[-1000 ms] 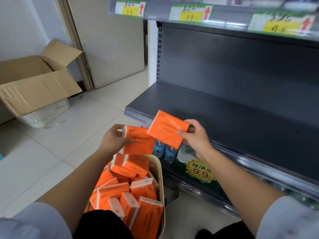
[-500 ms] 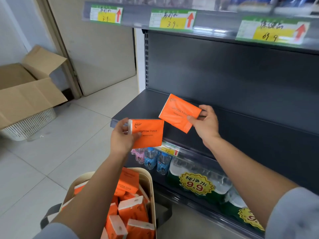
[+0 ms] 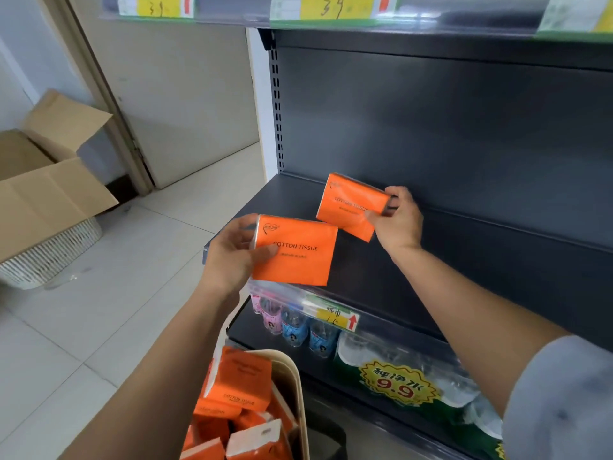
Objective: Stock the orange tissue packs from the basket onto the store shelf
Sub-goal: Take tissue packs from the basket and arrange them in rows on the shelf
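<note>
Two grips, two packs: the right grip (image 3: 398, 220) holds the right pack (image 3: 346, 205) and the left grip (image 3: 232, 254) holds the left pack (image 3: 295, 252); neither is free.
Right grip: thumb on the front face, fingers curled behind the pack's right end, a narrow pinch across its thickness.
Left grip: thumb laid over the printed face, fingers behind the pack's left edge.
Right pack from its grip: it sticks out to the left of the fingers, printed face toward the camera, with its long axis roughly along the shelf and dipping a little to the right.
Left pack from its grip: it sticks out to the right of the palm, long axis near level. Its top right corner overlaps the right pack in view; whether they touch I cannot tell.
Nearer hand: the right grip is deeper in, over the back left part of the shelf deck (image 3: 358, 273) and close to the back panel (image 3: 431, 127). The left grip hangs at the front lip.
Contact: neither pack looks set down; the gap under the right pack cannot be judged.
Coming move, as I judge it: lower the right pack near the back left corner, then bring the left pack in beside it.
Basket (image 3: 293, 366): below the left forearm, with many more orange packs (image 3: 238, 383) inside.
Lower shelf: bottled water (image 3: 295, 327) under a price tag (image 3: 335, 318).
Floor, left: an open cardboard box (image 3: 49, 180) resting on a white basket (image 3: 49, 254).
</note>
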Motion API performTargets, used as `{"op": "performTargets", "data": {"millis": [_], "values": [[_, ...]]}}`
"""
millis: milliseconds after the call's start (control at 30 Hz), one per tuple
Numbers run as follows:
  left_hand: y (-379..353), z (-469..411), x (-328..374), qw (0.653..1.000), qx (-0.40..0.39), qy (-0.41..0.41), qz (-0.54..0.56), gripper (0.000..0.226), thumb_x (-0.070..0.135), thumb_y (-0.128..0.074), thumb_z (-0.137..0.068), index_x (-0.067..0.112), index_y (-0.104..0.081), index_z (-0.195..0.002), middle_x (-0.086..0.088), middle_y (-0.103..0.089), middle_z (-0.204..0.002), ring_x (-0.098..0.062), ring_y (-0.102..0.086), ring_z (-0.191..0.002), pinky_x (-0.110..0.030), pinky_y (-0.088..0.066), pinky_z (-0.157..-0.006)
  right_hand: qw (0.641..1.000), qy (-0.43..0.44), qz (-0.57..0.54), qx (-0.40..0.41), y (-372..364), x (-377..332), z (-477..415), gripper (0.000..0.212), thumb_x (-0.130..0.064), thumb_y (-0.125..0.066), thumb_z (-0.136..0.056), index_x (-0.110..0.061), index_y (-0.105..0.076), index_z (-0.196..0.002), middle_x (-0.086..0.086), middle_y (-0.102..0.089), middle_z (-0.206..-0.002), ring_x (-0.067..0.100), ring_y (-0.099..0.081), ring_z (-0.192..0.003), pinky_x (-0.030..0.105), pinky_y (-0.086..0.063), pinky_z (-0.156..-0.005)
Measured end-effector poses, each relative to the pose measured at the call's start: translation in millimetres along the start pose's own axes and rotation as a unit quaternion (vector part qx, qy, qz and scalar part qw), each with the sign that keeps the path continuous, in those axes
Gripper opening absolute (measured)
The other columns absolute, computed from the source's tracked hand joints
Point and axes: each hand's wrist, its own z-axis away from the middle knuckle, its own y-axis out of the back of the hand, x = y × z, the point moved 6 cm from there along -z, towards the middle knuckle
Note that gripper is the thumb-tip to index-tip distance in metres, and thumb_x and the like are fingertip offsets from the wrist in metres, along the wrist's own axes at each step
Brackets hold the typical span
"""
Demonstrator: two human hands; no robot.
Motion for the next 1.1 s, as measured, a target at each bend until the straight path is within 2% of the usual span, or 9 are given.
{"op": "performTargets", "data": {"millis": [167,400,733,1100], "values": [[-11,-16,4,0.999,-0.04,-0.004,0.026,0.049,-0.013,-0.068,-0.073,0.009,-0.058,-0.116,-0.011,-0.063,-0.098,-0.021,-0.063,-0.083,-0.022,-0.053,-0.054,0.999,0.001,0.038,0.011,-2,6,-32,0.051,-0.01,-0.074,-0.074,-0.024,-0.055,-0.119,0.004,-0.06,-0.118,0.023,-0.061,-0.104,0.043,-0.053,-0.091],[-31,-30,-2,0.998,-0.057,0.001,0.016,0.048,-0.012,-0.069,-0.074,0.012,-0.058,-0.113,-0.009,-0.064,-0.099,-0.024,-0.064,-0.088,-0.027,-0.057,-0.061,0.997,0.014,0.077,0.009,-3,14,-59,0.049,-0.004,-0.064,-0.08,-0.021,-0.055,-0.125,0.004,-0.062,-0.121,0.023,-0.06,-0.11,0.039,-0.049,-0.097],[-57,-40,-5,0.998,-0.066,-0.008,0.0,0.047,-0.014,-0.067,-0.076,0.012,-0.056,-0.113,-0.005,-0.063,-0.093,-0.018,-0.064,-0.083,-0.021,-0.055,-0.056,0.993,0.034,0.108,0.022,-7,18,-86,0.049,-0.003,-0.059,-0.082,-0.021,-0.057,-0.127,0.003,-0.065,-0.123,0.022,-0.062,-0.111,0.034,-0.048,-0.099],[-67,-54,-11,0.997,-0.076,-0.023,-0.021,0.045,-0.014,-0.066,-0.077,0.013,-0.056,-0.11,-0.005,-0.063,-0.093,-0.017,-0.063,-0.081,-0.021,-0.054,-0.055,0.987,0.044,0.152,0.029,-8,24,-106,0.049,-0.007,-0.058,-0.085,-0.023,-0.056,-0.131,0.002,-0.064,-0.124,0.023,-0.058,-0.115,0.032,-0.047,-0.097]]}}
